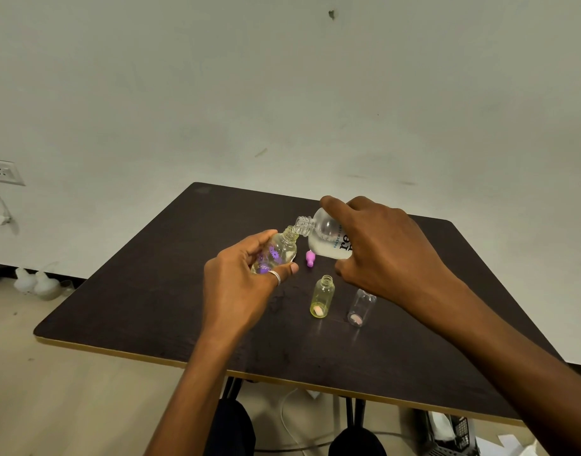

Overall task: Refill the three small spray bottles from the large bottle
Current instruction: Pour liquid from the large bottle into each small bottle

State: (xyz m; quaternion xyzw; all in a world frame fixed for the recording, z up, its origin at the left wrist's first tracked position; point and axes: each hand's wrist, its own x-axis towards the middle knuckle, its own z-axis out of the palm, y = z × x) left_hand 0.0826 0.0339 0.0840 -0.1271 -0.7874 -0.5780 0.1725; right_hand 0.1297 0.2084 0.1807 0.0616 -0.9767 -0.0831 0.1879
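Observation:
My right hand (378, 248) grips the large clear bottle (327, 236), tipped to the left with its open threaded neck down over the mouth of a small bottle. That small bottle with purple flowers (277, 253) is tilted in my left hand (240, 284), and both sit above the dark table (151, 291). A small yellowish bottle (322, 296) stands uncapped on the table in front. To its right, a small clear bottle (361, 307) stands partly hidden behind my right wrist. A purple spray cap (310, 259) lies between the held bottles.
The table's pale front edge (151, 358) runs close to me. On the floor at the left stand white bottles (36, 283). A wall socket (3, 172) sits at the far left. Cables and a black object (453, 432) lie under the table.

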